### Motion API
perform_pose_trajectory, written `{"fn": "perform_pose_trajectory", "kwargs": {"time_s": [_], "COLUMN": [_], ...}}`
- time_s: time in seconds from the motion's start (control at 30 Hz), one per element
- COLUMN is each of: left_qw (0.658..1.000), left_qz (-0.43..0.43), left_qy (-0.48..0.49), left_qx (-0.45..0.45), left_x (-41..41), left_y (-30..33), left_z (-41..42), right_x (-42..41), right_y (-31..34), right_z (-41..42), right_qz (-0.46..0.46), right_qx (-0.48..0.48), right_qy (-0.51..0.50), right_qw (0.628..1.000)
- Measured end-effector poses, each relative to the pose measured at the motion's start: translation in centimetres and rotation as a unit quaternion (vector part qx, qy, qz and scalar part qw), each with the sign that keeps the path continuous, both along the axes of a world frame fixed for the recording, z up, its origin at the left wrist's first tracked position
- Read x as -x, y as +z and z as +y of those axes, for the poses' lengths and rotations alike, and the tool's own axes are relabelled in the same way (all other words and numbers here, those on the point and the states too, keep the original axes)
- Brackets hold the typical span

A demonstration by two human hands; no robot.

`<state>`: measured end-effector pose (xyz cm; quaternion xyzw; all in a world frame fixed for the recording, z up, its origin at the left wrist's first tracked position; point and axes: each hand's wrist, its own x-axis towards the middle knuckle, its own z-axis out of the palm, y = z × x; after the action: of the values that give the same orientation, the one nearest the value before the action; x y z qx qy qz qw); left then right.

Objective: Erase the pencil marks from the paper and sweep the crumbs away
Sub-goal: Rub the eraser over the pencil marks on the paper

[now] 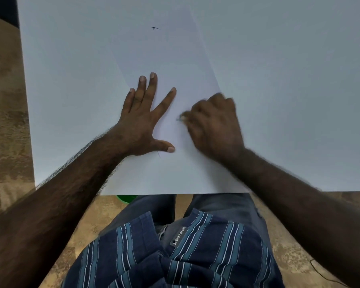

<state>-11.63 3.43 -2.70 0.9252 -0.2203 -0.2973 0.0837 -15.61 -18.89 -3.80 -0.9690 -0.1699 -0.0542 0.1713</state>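
Note:
A white sheet of paper (166, 59) lies on the white table, its near edge at the table's front. My left hand (141, 119) rests flat on the paper's left part with fingers spread. My right hand (214, 125) is blurred and closed around a small eraser (182, 117), whose tip peeks out at the fingertips and touches the paper. A short pencil line (159, 154) shows just below my left thumb. A small dark mark (155, 28) sits far up the sheet.
The white table (289, 90) spreads wide to the right and left of the paper. Its front edge runs just above my lap. A green object (126, 198) pokes out below that edge. Tan floor lies on the left and below.

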Motion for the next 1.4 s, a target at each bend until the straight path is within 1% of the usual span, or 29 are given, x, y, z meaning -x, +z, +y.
{"fn": "perform_pose_trajectory", "kwargs": {"time_s": [0.07,0.1,0.13,0.17,0.27,0.3,0.33,0.4,0.47,0.53,0.6,0.7,0.77,0.83,0.9,0.97,1.0,1.03,1.13,1.17,1.2,1.23,1.3,1.37,1.4], "left_qw": [1.000,1.000,1.000,1.000,1.000,1.000,1.000,1.000,1.000,1.000,1.000,1.000,1.000,1.000,1.000,1.000,1.000,1.000,1.000,1.000,1.000,1.000,1.000,1.000,1.000], "left_qz": [-0.001,0.000,0.000,-0.001,0.000,0.000,0.001,0.004,0.008,0.011,0.009,0.006,0.007,0.007,0.005,0.004,0.002,0.000,-0.002,-0.002,-0.002,-0.002,0.000,0.002,0.001], "left_qy": [-0.002,-0.002,-0.002,-0.001,0.001,0.002,0.002,0.000,-0.002,-0.001,0.002,0.004,0.003,0.002,0.001,0.001,0.000,0.000,0.000,0.001,0.001,0.002,0.004,0.003,0.003], "left_qx": [-0.003,-0.003,-0.002,-0.001,0.007,0.007,0.006,0.000,-0.004,-0.003,-0.001,0.004,0.006,0.004,0.003,0.003,0.003,0.004,0.007,0.007,0.007,0.007,0.008,0.009,0.008], "left_x": [-0.1,-0.2,-0.2,-0.1,0.0,0.1,0.0,0.0,-0.2,-0.2,0.0,0.1,0.1,0.1,0.1,0.1,0.1,0.0,0.0,0.0,0.0,0.0,0.0,0.1,0.1], "left_y": [0.1,0.1,0.1,0.1,0.3,0.4,0.4,0.4,0.4,0.4,0.4,0.5,0.6,0.6,0.5,0.5,0.6,0.6,0.5,0.5,0.5,0.5,0.5,0.6,0.7], "left_z": [-0.1,-0.1,-0.1,-0.1,-0.1,0.0,0.0,-0.1,-0.1,-0.1,-0.1,-0.1,-0.1,0.0,0.1,0.1,0.1,0.1,0.0,0.0,0.0,0.1,0.1,0.1,0.1], "right_x": [-1.6,-1.6,-1.0,0.0,3.3,3.4,2.9,0.9,-1.2,-1.4,0.7,4.7,4.9,3.3,1.4,0.8,1.2,2.1,5.4,5.6,5.2,4.3,2.1,0.7,0.7], "right_y": [0.0,0.2,0.3,0.4,0.6,0.6,0.6,0.4,0.5,0.8,0.9,1.0,0.9,0.5,0.2,0.3,0.4,0.5,0.7,0.6,0.3,0.0,-0.3,-0.4,-0.3], "right_z": [-0.9,-0.7,-0.1,0.7,2.4,2.2,1.8,0.7,-0.8,-0.9,0.7,2.7,1.9,0.4,-1.4,-1.8,-1.3,-0.5,1.8,1.7,1.2,0.5,-1.3,-2.6,-2.7], "right_qz": [-0.007,-0.002,0.004,0.015,0.048,0.049,0.043,0.016,-0.007,0.000,0.023,0.058,0.050,0.024,0.000,0.005,0.010,0.019,0.047,0.042,0.033,0.020,-0.009,-0.015,-0.010], "right_qx": [0.001,-0.008,-0.020,-0.030,-0.039,-0.036,-0.033,-0.011,0.010,-0.004,-0.021,-0.034,-0.034,-0.021,-0.012,-0.024,-0.029,-0.031,-0.031,-0.025,-0.021,-0.018,-0.010,-0.015,-0.023], "right_qy": [-0.078,-0.101,-0.102,-0.082,0.043,0.067,0.066,0.008,-0.081,-0.131,-0.101,0.008,0.018,-0.035,-0.118,-0.172,-0.168,-0.140,-0.004,0.020,0.021,0.001,-0.074,-0.140,-0.155], "right_qw": [0.997,0.995,0.995,0.996,0.997,0.996,0.996,1.000,0.997,0.991,0.994,0.998,0.998,0.999,0.993,0.985,0.985,0.989,0.998,0.999,0.999,1.000,0.997,0.990,0.988]}}
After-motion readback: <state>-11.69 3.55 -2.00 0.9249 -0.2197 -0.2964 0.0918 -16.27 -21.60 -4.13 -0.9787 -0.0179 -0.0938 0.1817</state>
